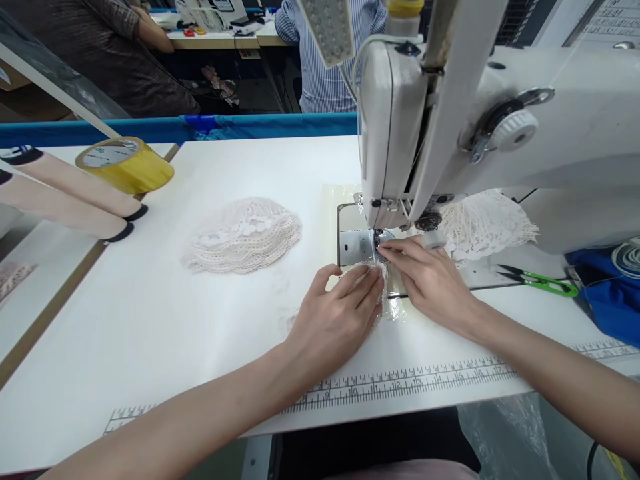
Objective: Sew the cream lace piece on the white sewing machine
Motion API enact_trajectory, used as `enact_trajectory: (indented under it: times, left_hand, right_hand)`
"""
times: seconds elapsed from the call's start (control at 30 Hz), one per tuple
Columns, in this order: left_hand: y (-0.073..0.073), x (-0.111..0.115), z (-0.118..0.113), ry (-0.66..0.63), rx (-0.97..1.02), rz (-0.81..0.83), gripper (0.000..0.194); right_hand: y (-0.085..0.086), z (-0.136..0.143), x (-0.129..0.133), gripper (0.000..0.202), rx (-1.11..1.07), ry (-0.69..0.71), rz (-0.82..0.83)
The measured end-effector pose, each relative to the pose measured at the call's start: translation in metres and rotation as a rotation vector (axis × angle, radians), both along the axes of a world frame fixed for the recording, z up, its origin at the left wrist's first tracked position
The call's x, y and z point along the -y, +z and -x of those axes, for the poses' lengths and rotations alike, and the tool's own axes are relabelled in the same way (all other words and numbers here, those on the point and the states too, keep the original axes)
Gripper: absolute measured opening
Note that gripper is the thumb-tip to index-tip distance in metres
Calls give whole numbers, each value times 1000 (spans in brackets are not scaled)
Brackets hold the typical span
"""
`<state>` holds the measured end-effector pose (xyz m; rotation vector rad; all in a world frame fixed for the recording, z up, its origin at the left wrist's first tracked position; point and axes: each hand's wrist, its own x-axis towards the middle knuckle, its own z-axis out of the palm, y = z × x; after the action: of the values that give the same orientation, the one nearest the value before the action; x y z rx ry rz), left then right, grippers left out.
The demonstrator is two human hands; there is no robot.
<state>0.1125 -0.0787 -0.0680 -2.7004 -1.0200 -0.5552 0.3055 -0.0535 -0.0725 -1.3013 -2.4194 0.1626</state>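
Note:
My left hand (340, 310) is closed over a small piece of white lace (385, 275) just in front of the needle area of a white sewing machine (387, 127). Most of that lace is hidden under the fingers. Right beside the presser foot (375, 243), my right hand (433, 277) has its thumb and fingertips pressed together; what they pinch, if anything, is too small to make out. A metal needle plate (354, 247) shows left of the foot. To the left lies a stack of scalloped lace pieces (243, 237), and another lace pile (490, 223) sits under the machine arm.
Green-handled snips (543, 281) and blue cloth (613, 293) lie at the right. A printed ruler (380, 387) runs along the table's front edge. Yellow tape (127, 165) and two beige rolls (75, 193) are at the left. Two people are beyond the table.

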Motion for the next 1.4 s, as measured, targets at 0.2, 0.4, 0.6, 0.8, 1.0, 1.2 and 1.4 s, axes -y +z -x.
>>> enact_trajectory:
  times: [0.2,0.4,0.6,0.8,1.0,1.2,1.4]
  left_hand:
    - [-1,0,1,-8,12,-17,26]
    - [-4,-1,1,-8,30,-34,26]
    - [-5,0,2,-11,39,-25,27]
    - [-5,-2,1,-10,44,-17,28]
    - [-4,-1,1,-4,38,-15,28]
    - [-3,-3,1,-4,36,-9,27]
    - [-4,-9,3,-4,33,-4,27]
  right_hand:
    - [5,-1,4,49,-30,25,46]
    - [6,0,5,40,38,36,-21]
    - [4,1,3,35,114,-8,-54]
    - [1,-3,-7,38,280,-100,-219]
    - [5,-11,-14,31,392,-155,-415]
    - [17,-16,-3,27,225,-80,-536]
    - [11,-1,10,31,198,73,-425]
